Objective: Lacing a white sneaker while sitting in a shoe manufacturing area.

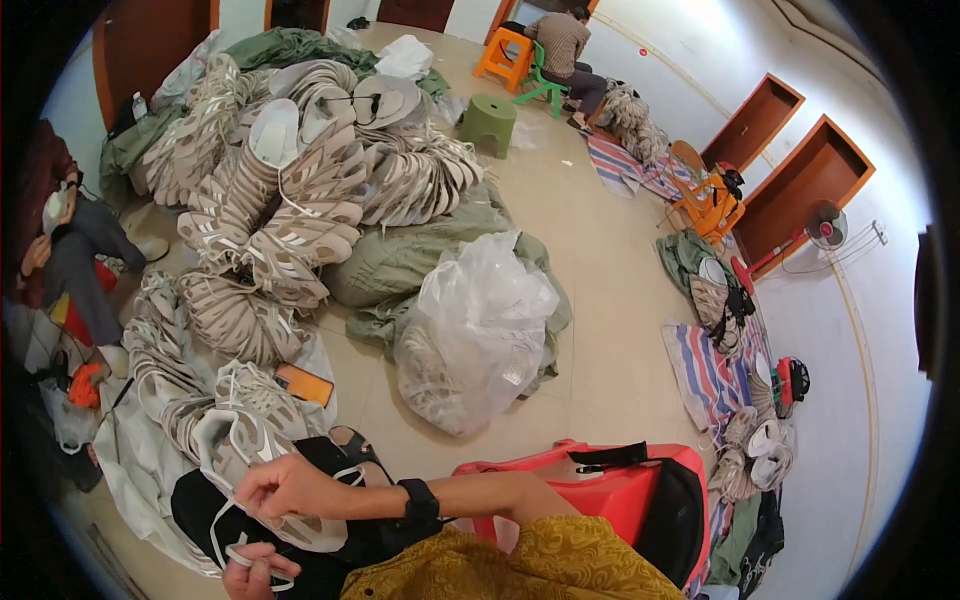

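Note:
A beige and white shoe upper (222,440) lies over my black-clad lap, its opening toward the far left. My right hand (287,488), with a black band on the wrist, is closed above it with the fingertips pinched at a white shoelace (217,522). Nearer the lower edge, my left hand (252,572) is closed on the same lace, which loops between the two hands and trails across the fingers. The fingertips of the right hand are partly hidden. Just beyond the upper lies an orange-backed phone (304,384).
Bundled shoe uppers (270,215) are heaped at the far left. A clear plastic bag (475,330) rests against a green sack (420,250). Beside me stands a red plastic chair (580,490). A green stool (489,122) is farther off. One person (70,240) sits at left, another (560,50) far back.

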The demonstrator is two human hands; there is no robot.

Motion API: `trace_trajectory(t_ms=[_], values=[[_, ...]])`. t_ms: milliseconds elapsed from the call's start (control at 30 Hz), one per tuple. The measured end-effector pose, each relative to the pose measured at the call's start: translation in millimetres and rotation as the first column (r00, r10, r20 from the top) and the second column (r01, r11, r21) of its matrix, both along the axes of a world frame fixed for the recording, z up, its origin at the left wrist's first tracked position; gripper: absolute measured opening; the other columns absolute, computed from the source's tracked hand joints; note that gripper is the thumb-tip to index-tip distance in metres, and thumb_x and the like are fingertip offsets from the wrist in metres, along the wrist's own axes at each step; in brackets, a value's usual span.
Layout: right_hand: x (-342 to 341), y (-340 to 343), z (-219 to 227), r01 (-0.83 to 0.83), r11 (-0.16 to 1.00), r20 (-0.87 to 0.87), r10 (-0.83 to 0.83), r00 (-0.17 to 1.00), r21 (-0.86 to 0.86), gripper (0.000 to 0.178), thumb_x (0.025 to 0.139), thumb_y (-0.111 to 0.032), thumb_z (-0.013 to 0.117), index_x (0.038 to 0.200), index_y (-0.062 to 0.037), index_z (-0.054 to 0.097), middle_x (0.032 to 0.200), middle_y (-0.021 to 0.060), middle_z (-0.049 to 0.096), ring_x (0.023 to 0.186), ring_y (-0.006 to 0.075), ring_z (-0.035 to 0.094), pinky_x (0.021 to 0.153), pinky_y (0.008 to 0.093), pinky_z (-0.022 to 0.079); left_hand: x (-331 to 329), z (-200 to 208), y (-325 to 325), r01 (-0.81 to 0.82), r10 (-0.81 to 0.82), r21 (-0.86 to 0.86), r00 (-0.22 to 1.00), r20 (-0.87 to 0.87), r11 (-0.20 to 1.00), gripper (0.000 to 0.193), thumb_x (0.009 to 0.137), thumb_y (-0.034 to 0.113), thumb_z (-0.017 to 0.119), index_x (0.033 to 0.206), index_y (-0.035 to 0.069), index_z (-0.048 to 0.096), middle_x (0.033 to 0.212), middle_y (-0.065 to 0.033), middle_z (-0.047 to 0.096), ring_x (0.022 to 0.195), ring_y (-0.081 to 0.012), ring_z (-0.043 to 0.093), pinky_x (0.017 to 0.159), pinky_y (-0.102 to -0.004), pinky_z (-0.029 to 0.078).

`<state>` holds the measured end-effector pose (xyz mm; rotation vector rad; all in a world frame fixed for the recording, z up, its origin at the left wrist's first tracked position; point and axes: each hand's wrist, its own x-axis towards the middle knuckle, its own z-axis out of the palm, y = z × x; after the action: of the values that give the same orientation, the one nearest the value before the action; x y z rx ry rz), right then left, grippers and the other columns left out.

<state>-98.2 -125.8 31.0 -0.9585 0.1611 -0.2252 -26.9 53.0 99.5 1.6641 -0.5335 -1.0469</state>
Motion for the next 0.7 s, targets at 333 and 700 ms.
trace_trajectory(t_ms=[333,700], values=[[-24,22,15,0.132,0.944,0.152,-0.089,0.984,-0.302,0.029,0.056,0.002,0.060,0.084,0.0053,0.064,0.062,0.0092,0.062,0.055,0.0130,0.059,0.049,0.0250,0.045,-22,8,-14,0.403,-0.423,0.167,0.900,0.109,0.900,0.024,0.091,0.008,0.043,0.107,-0.005,0.055,0.079,-0.0080,0.062,0.075,-0.0148,0.058,0.070,-0.0240,0.045],[-36,57,19,0.319,0.784,0.362,-0.130,0.923,-0.533,0.032,0.059,-0.004,0.060,0.090,-0.0056,0.066,0.066,0.0044,0.062,0.056,0.0177,0.060,0.049,0.0293,0.045,-42,-7,5,0.363,-0.377,0.117,0.916,0.139,0.924,0.022,0.090,0.008,0.045,0.085,-0.007,0.059,0.079,-0.0123,0.064,0.074,-0.0195,0.059,0.069,-0.0291,0.046]])
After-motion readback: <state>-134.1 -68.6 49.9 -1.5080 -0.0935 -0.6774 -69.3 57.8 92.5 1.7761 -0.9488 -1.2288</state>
